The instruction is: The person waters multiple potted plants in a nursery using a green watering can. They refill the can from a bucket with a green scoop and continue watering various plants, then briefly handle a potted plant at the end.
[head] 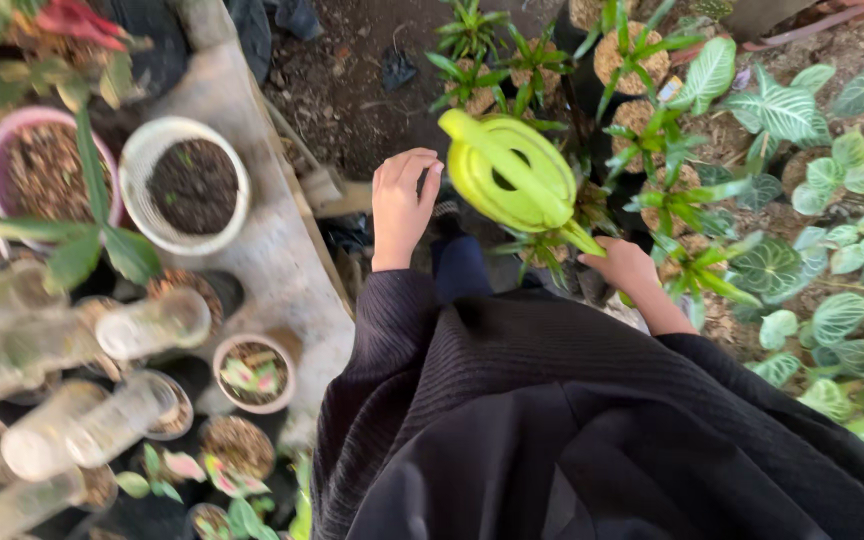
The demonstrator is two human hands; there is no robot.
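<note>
My right hand [624, 266] grips the handle of a lime-green watering can [510, 172], held out in front of me above the ground. Its spout points up and to the left, over small potted plants with narrow green leaves [512, 75]. My left hand [402, 205] hangs free just left of the can with its fingers loosely curled and nothing in it. Both arms are in dark ribbed sleeves [392, 340].
A concrete ledge [272, 250] on the left carries a white pot of soil [192, 185], a pink pot [44, 165] and smaller pots [254, 372]. Veined broad-leaf plants [822, 300] crowd the right. Bare dirt [352, 90] lies ahead.
</note>
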